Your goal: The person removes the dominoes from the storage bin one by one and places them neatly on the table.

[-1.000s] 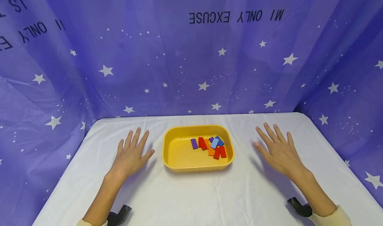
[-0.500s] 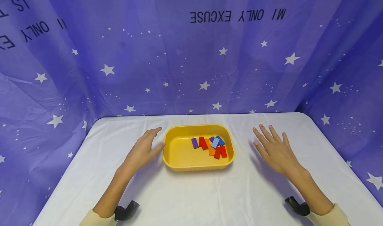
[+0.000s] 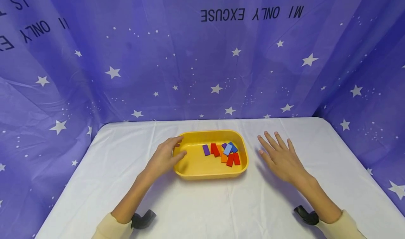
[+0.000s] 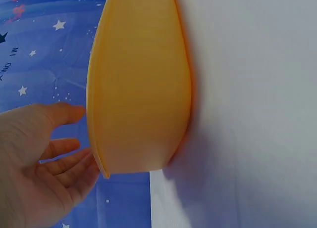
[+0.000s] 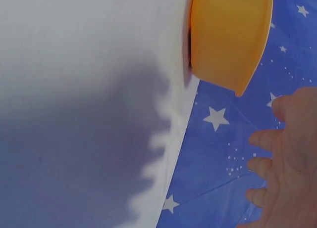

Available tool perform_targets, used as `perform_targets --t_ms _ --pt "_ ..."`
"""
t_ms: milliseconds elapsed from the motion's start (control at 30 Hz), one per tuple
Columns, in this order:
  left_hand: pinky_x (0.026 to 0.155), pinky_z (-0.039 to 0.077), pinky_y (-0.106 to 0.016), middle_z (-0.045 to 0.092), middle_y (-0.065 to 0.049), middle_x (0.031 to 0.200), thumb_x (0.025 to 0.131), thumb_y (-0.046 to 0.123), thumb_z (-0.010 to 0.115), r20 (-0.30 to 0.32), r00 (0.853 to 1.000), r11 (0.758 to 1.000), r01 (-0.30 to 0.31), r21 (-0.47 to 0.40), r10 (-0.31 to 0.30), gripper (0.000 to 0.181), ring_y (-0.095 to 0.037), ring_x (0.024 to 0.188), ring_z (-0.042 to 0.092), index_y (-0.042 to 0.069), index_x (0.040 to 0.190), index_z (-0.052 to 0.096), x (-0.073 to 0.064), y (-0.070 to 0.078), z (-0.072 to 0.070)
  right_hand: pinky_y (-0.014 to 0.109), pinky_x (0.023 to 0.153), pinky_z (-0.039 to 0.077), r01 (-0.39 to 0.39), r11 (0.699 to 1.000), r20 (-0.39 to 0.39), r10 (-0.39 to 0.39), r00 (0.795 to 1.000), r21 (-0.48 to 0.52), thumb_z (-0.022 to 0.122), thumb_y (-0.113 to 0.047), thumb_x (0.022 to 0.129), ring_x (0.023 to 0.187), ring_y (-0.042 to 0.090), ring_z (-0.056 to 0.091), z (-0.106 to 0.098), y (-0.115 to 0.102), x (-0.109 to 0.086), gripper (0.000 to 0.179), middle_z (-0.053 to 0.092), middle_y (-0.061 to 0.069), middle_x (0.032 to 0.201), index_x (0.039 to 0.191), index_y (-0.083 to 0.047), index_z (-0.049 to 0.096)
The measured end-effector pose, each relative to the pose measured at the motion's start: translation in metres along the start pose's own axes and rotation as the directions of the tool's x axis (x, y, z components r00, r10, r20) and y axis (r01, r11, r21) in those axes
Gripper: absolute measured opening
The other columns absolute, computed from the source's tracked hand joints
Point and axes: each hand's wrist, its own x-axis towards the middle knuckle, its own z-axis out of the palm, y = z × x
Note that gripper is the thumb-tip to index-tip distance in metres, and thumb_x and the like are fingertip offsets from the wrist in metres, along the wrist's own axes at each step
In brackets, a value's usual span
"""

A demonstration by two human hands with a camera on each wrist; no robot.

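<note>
A yellow plastic tray (image 3: pixel 207 176) with rounded corners sits on the white cloth, its outer wall (image 4: pixel 141 84) filling the middle of the left wrist view. Several flat rectangular tiles lie in its right half: red (image 3: pixel 230 159), orange (image 3: pixel 224 157), purple (image 3: pixel 206 150) and blue (image 3: pixel 227 149). My left hand (image 3: pixel 161 158) hovers at the tray's left end, thumb and fingers spread apart and reaching just over the rim, holding nothing. To the right of the tray, apart from it, my right hand (image 3: pixel 283 161) hangs above the cloth with fingers spread and nothing in it.
White cloth (image 3: pixel 202 207) covers the table. A purple-blue curtain (image 3: pixel 177 56) with white stars and printed words rises behind and along both sides. Black wrist straps (image 3: pixel 143 219) show at the lower arms, near the light sleeves.
My left hand has moved right, from beside the tray to over its left rim, turning as it went. My right hand has drifted a little left toward the tray. The tiles lie as before.
</note>
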Motion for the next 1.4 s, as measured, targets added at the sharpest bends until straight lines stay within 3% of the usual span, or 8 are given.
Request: perform_targets --t_ms 200,433,900,1133,1400 --pt "0.092 0.053 -0.042 0.062 -0.02 0.125 0.09 0.012 0.075 0.058 0.998 0.998 0.008 -0.066 -0.005 0.053 -0.031 0.107 0.064 -0.005 0.136 0.055 0.007 0.007 0.007 0.07 0.111 0.001 0.003 1.0 0.015 -0.003 1.0 0.0 0.034 -0.045 0.107 0.149 0.042 0.009 0.005 -0.005 0.005 0.057 0.023 0.013 0.162 0.157 -0.015 0.034" --pt "0.09 0.053 -0.045 0.064 -0.023 0.122 0.089 0.009 0.075 0.083 0.996 0.993 0.001 -0.117 0.009 0.05 -0.034 0.105 0.066 -0.006 0.133 0.057 0.018 0.009 0.019 0.068 0.112 0.0 0.02 1.0 0.015 -0.02 1.0 0.019 0.037 -0.042 0.107 0.149 0.04 0.009 0.008 -0.014 0.011 0.056 0.023 0.012 0.163 0.157 -0.016 0.034" --pt "0.09 0.054 -0.041 0.065 -0.021 0.123 0.088 0.01 0.076 0.175 0.98 0.97 0.133 -0.201 -0.098 0.044 -0.032 0.105 0.067 -0.005 0.127 0.061 0.039 0.013 0.037 0.069 0.111 0.0 0.026 1.0 0.055 -0.027 0.998 0.012 0.031 -0.047 0.107 0.149 0.04 0.006 0.013 -0.023 0.023 0.06 0.02 0.012 0.164 0.158 -0.017 0.03" --pt "0.089 0.054 -0.036 0.066 -0.019 0.119 0.085 0.01 0.08 0.242 0.956 0.957 0.213 -0.197 -0.163 0.046 -0.03 0.105 0.068 -0.004 0.126 0.063 0.052 0.01 0.041 0.071 0.111 0.002 0.038 0.999 0.045 -0.039 0.998 0.024 0.033 -0.044 0.108 0.149 0.042 0.008 0.015 -0.028 0.028 0.058 0.022 0.012 0.163 0.158 -0.016 0.031" --pt "0.092 0.052 -0.036 0.069 -0.014 0.113 0.081 0.012 0.083 0.273 0.941 0.962 0.243 -0.128 -0.202 0.049 -0.027 0.104 0.067 -0.003 0.124 0.065 0.06 0.008 0.048 0.071 0.11 0.002 0.039 0.999 0.06 -0.041 0.997 0.033 0.034 -0.047 0.107 0.149 0.042 0.009 0.022 -0.027 0.028 0.061 0.024 0.011 0.162 0.158 -0.014 0.031"
